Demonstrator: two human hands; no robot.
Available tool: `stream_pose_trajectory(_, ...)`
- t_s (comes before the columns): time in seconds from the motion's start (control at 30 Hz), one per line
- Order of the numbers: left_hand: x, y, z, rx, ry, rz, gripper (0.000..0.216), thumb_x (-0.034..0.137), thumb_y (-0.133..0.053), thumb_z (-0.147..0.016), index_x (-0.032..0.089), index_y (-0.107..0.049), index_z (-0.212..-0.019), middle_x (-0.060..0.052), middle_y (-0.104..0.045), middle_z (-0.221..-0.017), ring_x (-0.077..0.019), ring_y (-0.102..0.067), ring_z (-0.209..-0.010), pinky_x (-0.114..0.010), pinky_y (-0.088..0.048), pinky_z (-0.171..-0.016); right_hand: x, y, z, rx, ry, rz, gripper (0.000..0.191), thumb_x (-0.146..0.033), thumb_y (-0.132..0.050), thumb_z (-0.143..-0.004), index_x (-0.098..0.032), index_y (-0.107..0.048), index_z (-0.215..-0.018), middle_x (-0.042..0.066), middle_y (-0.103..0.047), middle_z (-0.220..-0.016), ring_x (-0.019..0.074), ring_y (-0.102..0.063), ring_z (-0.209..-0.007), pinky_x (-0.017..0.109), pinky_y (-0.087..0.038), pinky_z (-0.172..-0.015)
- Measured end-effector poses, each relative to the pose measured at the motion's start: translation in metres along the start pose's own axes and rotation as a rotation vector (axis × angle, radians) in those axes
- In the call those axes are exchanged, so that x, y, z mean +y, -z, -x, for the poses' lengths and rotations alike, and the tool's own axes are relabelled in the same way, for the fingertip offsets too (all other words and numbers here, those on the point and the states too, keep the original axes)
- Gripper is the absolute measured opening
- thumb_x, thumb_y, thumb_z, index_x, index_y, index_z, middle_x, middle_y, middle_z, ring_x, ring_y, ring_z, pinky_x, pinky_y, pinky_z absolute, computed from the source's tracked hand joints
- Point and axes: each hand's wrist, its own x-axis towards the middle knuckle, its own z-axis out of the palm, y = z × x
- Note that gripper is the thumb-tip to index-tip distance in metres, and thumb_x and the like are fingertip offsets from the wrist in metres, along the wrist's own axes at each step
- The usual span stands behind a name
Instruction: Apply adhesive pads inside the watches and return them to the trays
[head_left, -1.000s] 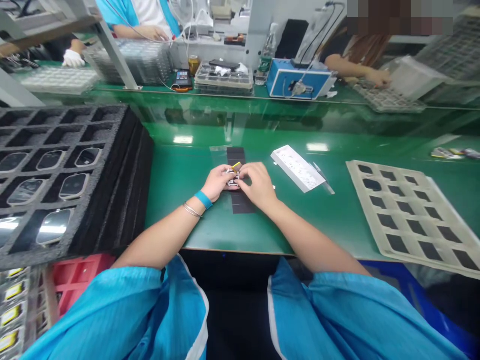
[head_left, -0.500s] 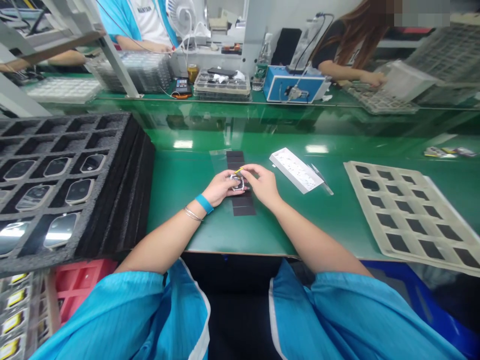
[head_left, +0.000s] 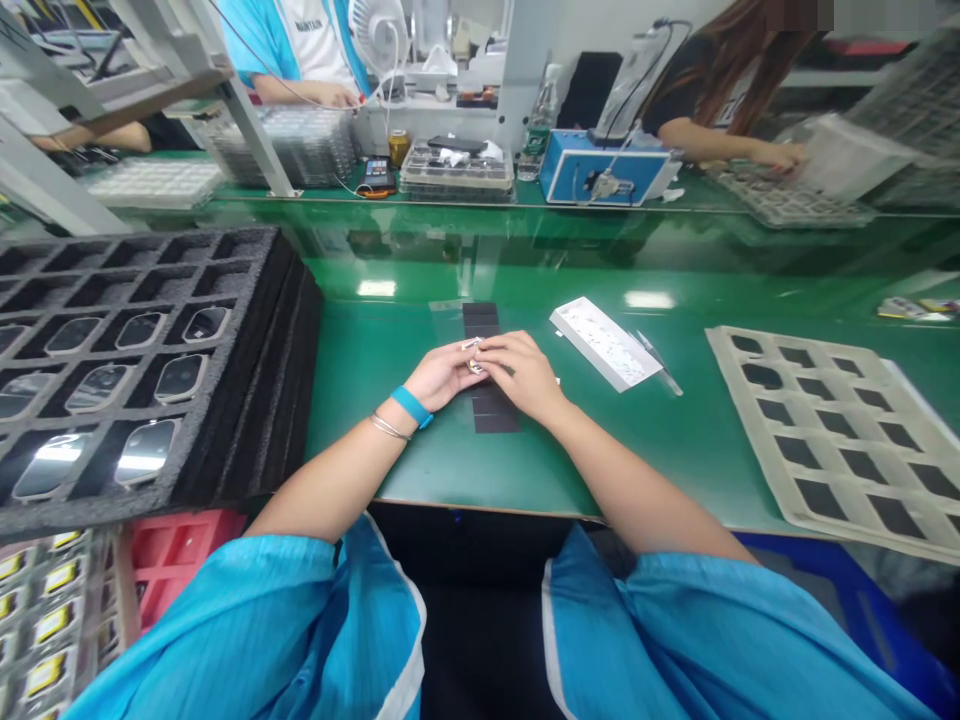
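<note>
My left hand (head_left: 441, 374) is closed around a small square watch case (head_left: 475, 366), holding it above the bench. My right hand (head_left: 525, 372) reaches over from the other side, its bent fingers pressed on the case and covering most of it. Only a pale rim and a bit of yellow show between the fingers. Under both hands lies a strip of black film squares (head_left: 496, 416) on a clear sheet. To the right are a white box lid with small specks (head_left: 606, 343) and a pair of tweezers (head_left: 660, 364).
Black foam trays (head_left: 247, 400) with watch cases are stacked at left. A beige tray (head_left: 757, 440) with dark squares lies at right. Below left are a red tray (head_left: 184, 545) and yellow-topped parts (head_left: 52, 620). Across the bench, beyond a blue box (head_left: 600, 170), other people work.
My right hand has closed in over the watch case, and its fingers now cover the dark face and the yellow piece they pinched before. The view has shifted slightly left.
</note>
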Motion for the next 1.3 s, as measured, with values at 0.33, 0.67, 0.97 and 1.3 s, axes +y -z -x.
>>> stream_pose_trajectory(0.33,-0.01,0.006,0.0,-0.09,-0.164,-0.195,0.052,0.027,-0.091,-0.057,0.014,-0.07,-0.102,-0.008,-0.074,-0.094,-0.0165,-0.07,-0.084,-0.03,-0.058,-0.079,0.001,0.004,0.002,-0.155,-0.504,-0.794,0.053,-0.038,-0.078,-0.071,-0.023,-0.057,-0.117,0.005,-0.07,-0.104,0.0189,-0.069,-0.092,0.039,-0.06,-0.087)
stream_pose_trajectory(0.67,-0.002,0.005,-0.006,-0.056,-0.149,-0.15,0.041,0.016,-0.084,-0.065,0.015,-0.07,-0.103,-0.005,-0.074,-0.094,-0.0138,-0.069,-0.084,-0.031,-0.056,-0.087,0.008,-0.009,-0.004,-0.034,-0.567,-0.842,0.063,-0.038,-0.083,-0.062,-0.022,-0.058,-0.117,0.005,-0.072,-0.105,0.0201,-0.07,-0.097,0.04,-0.057,-0.092)
stream_pose_trajectory(0.97,0.024,-0.009,0.023,0.064,-0.543,-0.524,0.051,0.016,-0.081,-0.067,0.021,-0.069,-0.116,-0.006,-0.07,-0.105,-0.0212,-0.065,-0.103,-0.035,-0.05,-0.097,0.036,0.008,-0.011,0.327,-0.659,-0.725,0.053,-0.049,-0.073,-0.064,-0.021,-0.057,-0.105,0.005,-0.072,-0.091,0.0185,-0.07,-0.087,0.04,-0.058,-0.085)
stream_pose_trajectory(1.3,0.023,-0.007,0.145,0.295,-1.048,-1.13,0.034,0.025,-0.076,-0.076,0.023,-0.068,-0.11,-0.009,-0.068,-0.11,-0.0271,-0.061,-0.106,-0.042,-0.044,-0.103,0.037,0.003,-0.003,0.265,-0.65,-0.542,0.051,-0.052,-0.078,-0.055,-0.023,-0.064,-0.094,0.003,-0.07,-0.072,0.0213,-0.067,-0.066,0.043,-0.06,-0.073)
